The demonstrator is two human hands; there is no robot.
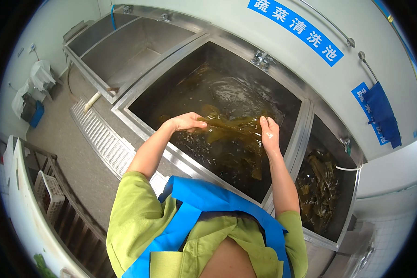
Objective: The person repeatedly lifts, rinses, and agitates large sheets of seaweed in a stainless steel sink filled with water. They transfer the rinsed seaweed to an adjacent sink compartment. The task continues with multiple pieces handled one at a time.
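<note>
A wet, olive-brown sheet of kelp is stretched between my two hands over a large stainless steel sink. My left hand pinches its left end between thumb and fingers. At the other end, my right hand grips the kelp with the thumb on top. Part of the sheet hangs down towards the dark, murky water, where more kelp shows dimly below. How deep the hanging part reaches is hard to tell.
Right of the large sink, a smaller basin holds piled kelp. Two more steel basins stand at the upper left. Taps line the back edge. A floor drain grating and a white plastic basket lie to the left.
</note>
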